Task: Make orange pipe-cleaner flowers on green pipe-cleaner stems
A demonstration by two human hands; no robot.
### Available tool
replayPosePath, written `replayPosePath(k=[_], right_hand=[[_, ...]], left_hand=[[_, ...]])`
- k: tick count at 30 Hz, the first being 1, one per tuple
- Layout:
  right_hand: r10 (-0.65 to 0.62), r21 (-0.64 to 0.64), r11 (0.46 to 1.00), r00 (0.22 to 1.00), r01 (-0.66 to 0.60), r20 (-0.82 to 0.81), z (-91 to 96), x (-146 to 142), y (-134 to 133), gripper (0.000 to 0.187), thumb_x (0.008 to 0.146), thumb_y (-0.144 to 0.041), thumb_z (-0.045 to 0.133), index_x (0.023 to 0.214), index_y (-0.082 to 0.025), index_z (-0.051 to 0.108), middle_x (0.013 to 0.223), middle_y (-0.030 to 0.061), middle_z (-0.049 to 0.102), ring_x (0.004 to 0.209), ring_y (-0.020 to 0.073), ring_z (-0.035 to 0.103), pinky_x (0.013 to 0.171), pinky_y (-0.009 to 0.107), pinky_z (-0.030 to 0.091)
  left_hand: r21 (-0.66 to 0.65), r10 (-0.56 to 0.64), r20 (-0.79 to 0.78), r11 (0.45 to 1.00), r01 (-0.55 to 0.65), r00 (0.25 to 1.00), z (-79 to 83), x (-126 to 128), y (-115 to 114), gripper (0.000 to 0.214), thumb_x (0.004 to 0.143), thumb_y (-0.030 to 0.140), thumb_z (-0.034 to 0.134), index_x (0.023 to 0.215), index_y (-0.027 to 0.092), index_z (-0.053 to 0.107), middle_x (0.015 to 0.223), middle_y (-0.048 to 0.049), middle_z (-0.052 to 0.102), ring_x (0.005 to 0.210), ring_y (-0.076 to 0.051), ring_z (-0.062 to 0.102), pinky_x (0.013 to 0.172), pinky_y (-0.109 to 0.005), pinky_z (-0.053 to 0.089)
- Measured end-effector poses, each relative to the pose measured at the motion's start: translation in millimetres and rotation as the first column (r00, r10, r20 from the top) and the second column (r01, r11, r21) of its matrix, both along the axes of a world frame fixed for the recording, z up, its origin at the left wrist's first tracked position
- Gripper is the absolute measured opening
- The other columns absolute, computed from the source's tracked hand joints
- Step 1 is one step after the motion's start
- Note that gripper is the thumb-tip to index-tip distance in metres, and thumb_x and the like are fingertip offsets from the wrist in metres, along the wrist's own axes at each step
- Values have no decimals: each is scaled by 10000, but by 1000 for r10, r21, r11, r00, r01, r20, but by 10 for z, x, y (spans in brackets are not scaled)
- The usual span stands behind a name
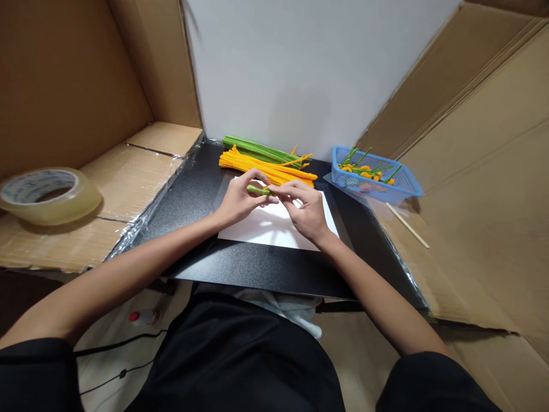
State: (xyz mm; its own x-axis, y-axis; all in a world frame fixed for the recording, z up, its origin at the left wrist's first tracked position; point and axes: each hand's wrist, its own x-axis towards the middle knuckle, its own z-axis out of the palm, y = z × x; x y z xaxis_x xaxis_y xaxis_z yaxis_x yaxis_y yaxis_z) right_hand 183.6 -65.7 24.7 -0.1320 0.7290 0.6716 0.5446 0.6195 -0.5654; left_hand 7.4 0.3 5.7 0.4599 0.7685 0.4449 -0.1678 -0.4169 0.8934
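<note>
Two hands in view, both the person's own. One green pipe cleaner [258, 189] held between them, short and folded or twisted, lying roughly level, raised just above the white sheet [266, 229]

Left hand [240, 200]: fingers [256, 174] curled over the top and pinching the left end of the green pipe cleaner, thumb on the near side. Right hand [304, 209]: fingers [292, 186] pressed together, pinching the right end. The fingertips of the two hands nearly meet, and only the middle stretch of green shows between them; its right tip is hidden under the right fingers

Counts:
- 1 white sheet, flat on the black worktop [257, 266], straight under both hands
- 1 orange bundle [266, 166] of pipe cleaners, many strands, too many to count, just behind the hands
- 1 green bundle [253, 147] of pipe cleaners, also uncountable, behind the orange one and against the wall
- 1 blue basket [403, 186] at the right far corner, with green and orange pieces inside, number unclear
- 1 wooden stick [407, 225] on the cardboard just in front of the basket
- 1 tape roll [49, 194], clear tape, lying flat on the cardboard ledge, well apart to the left
- 1 small bottle [143, 316] with a red cap on the floor below the worktop's edge
</note>
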Motion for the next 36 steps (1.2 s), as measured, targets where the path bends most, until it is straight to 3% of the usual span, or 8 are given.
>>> replayPosePath(k=[6, 14, 21, 29, 32, 36], right_hand=[[38, -34, 999, 999, -37, 13, 4, 33, 16, 243, 889, -179, 678, 1099, -258, 772, 934, 38, 739, 821, 157, 660, 662, 277, 530], [-86, 69, 994, 996, 86, -3, -21, 9, 20, 143, 877, -204, 707, 960, -278, 795, 826, 7, 744, 744, 161, 655, 641, 292, 539], [-156, 153, 977, 986, 146, 60, -22, 13, -3, 147, 919, -212, 658, 973, -271, 782, 853, 25, 739, 745, 172, 664, 680, 321, 558], [-76, 183, 981, 997, 70, 28, -28, 15, 12, 160, 914, -163, 655, 978, -262, 765, 963, 38, 752, 930, 196, 705, 855, 367, 572], [-8, 127, 992, 1000, 11, -23, -42, 21, 29, 150, 904, -166, 672, 980, -259, 762, 964, 28, 771, 915, 193, 722, 848, 360, 584], [-11, 143, 990, 999, 17, -45, -50, 27, 26, 138, 909, -177, 670, 971, -250, 769, 950, 36, 767, 878, 190, 724, 812, 352, 595]], left_hand=[[1, -20, 29, 1000, 20, 999, -56, 2, 53, 417, 680, 372, 869, 896, 180, 568, 656, 14, 698, 583, -153, 697, 559, -247, 567], [48, -62, -7, 997, 62, 998, 5, -6, 8, 414, 731, 416, 843, 924, 171, 570, 734, -26, 740, 659, -169, 734, 621, -258, 606], [97, -78, -35, 992, 82, 996, 23, -4, -30, 416, 788, 481, 788, 962, 177, 564, 731, -18, 735, 667, -155, 733, 635, -250, 619], [123, -74, 22, 990, 70, 997, -9, 0, -31, 373, 798, 437, 797, 926, 179, 559, 728, -19, 740, 655, -147, 728, 631, -246, 613], [120, -86, 41, 989, 80, 995, -30, -2, -18, 359, 797, 426, 801, 891, 179, 558, 749, -31, 751, 654, -147, 728, 636, -253, 619], [125, -109, 22, 987, 105, 994, -35, -5, -15, 376, 796, 436, 800, 923, 174, 561, 785, -42, 759, 686, -154, 737, 667, -264, 630]])
